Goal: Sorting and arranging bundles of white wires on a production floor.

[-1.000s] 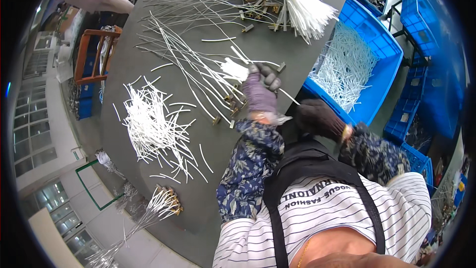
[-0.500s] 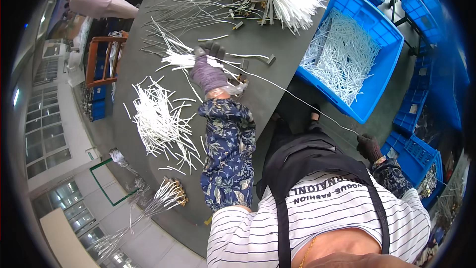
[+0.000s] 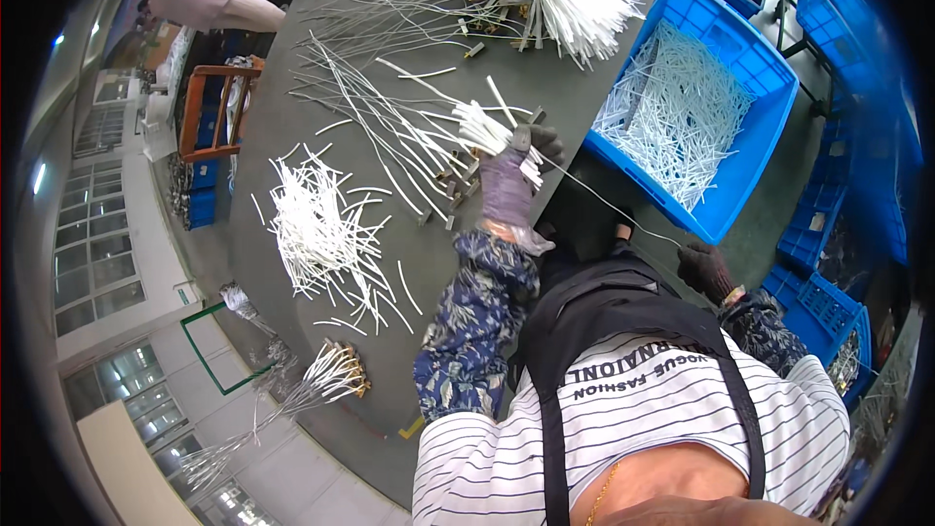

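My gloved left hand [image 3: 511, 170] is closed around a bunch of short white sleeves [image 3: 479, 125] near the table's right edge. From that bunch a thin white wire [image 3: 606, 201] runs slack to my right hand [image 3: 706, 271], whose dark-gloved fingers are pinched on its end beside my body. Wires with small metal end pieces [image 3: 450, 193] lie just left of my left hand. Farther left is a loose heap of short white sleeves [image 3: 326, 229]. A big sheaf of white-sleeved wires [image 3: 575, 5] lies at the far end.
A blue crate [image 3: 716, 219] filled with white pieces stands right of the dark table [image 3: 292, 88]. More blue crates [image 3: 818, 317] line the right side. A wire bundle with brass-coloured ends [image 3: 341, 370] hangs at the table's left edge. Another person [image 3: 195, 0] is at far left.
My left hand has moved right and nearer with the bunch of sleeves, from mid-table to its right edge. My right hand has shifted slightly left, and the wire between them is shorter.
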{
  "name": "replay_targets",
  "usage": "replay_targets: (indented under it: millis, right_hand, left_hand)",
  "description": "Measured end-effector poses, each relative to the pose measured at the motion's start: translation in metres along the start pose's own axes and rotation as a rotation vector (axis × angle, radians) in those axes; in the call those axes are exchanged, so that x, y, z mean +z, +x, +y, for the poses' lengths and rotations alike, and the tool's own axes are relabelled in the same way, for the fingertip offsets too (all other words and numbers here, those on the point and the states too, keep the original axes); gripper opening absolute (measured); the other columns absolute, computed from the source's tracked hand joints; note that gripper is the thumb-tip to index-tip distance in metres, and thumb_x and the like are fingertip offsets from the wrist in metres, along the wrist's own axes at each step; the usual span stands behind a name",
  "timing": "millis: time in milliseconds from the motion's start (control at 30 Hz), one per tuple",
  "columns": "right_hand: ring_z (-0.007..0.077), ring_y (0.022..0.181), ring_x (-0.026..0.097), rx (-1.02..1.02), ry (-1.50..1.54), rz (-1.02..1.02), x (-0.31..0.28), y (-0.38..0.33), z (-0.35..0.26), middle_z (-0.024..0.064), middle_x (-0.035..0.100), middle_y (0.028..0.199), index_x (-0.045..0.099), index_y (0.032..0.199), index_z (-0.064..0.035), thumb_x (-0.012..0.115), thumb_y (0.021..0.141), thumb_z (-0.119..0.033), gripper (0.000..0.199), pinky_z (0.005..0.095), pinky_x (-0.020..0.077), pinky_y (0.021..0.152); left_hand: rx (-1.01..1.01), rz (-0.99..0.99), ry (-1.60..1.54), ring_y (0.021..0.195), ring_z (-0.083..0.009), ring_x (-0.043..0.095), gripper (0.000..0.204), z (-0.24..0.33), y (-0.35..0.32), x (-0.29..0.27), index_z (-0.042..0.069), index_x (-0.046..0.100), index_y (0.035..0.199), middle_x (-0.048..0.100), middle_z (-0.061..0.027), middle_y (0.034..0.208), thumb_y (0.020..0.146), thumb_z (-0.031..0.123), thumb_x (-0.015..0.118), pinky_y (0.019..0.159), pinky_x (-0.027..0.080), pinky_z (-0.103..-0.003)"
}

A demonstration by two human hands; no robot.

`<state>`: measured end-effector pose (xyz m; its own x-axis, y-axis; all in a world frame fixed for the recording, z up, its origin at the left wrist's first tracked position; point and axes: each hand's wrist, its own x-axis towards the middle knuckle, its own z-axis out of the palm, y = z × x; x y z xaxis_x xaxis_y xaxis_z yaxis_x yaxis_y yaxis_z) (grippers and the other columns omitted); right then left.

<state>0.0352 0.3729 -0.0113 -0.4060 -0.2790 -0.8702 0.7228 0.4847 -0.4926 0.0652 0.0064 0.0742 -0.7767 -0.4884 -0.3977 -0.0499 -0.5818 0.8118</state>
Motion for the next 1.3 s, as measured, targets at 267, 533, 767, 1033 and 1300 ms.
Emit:
replay_targets:
  millis: [267,533,767,1033,1300]
  right_hand:
    - [0.0123,0.035,0.038,0.0,-0.03,0.111,-0.02,0.004,0.02,0.0018,0.044,0.05,0.05,0.069,-0.011,0.056,0.084,-0.025,0.022,0.0285,0.0252,0.032]
    - [0.0134,0.036,0.04,-0.002,-0.036,0.062,-0.021,0.006,0.028,0.0017,0.043,0.05,0.05,0.068,-0.0103,0.059,0.084,-0.023,0.023,0.0284,0.0267,0.033]
    - [0.0127,0.042,0.044,-0.02,0.026,-0.014,-0.028,0.007,0.032,0.0032,0.049,0.056,0.054,0.075,-0.0093,0.06,0.083,-0.022,0.016,0.0269,0.0309,0.038]
    - [0.0137,0.043,0.044,-0.009,0.048,-0.031,-0.032,0.013,0.035,0.0005,0.043,0.054,0.05,0.066,-0.0085,0.06,0.085,-0.016,0.022,0.0293,0.031,0.038]
    - [0.0198,0.044,0.046,-0.806,-0.946,-0.16,0.03,0.037,-0.029,0.0069,0.042,0.055,0.051,0.068,-0.0071,0.059,0.076,-0.004,0.012,0.0333,0.0374,0.041]
  left_hand:
    - [0.419,0.324,-0.186,0.083,-0.024,0.064,0.026,0.097,0.026,-0.122,0.004,0.061,0.099,0.065,-0.0097,0.095,0.092,0.029,0.059,0.077,0.056,-0.04]
    - [0.476,0.43,-0.333,0.087,-0.0289,0.066,0.022,0.12,0.016,-0.12,-0.001,0.058,0.101,0.066,-0.0152,0.095,0.092,0.02,0.056,0.082,0.057,-0.046]
    - [0.51,0.367,-0.391,0.081,-0.0258,0.064,0.019,0.119,0.008,-0.121,0.006,0.058,0.093,0.064,-0.0098,0.086,0.091,0.024,0.059,0.08,0.057,-0.047]
    - [0.324,0.657,-0.297,0.084,-0.0242,0.064,0.024,0.13,-0.022,-0.059,0.009,0.061,0.1,0.065,-0.0088,0.091,0.091,0.031,0.059,0.077,0.053,-0.044]
    - [-0.059,-0.025,0.207,0.076,-0.0203,0.06,0.027,0.003,-0.024,-0.02,0.005,0.058,0.099,0.063,-0.0085,0.086,0.091,0.03,0.056,0.064,0.049,-0.036]
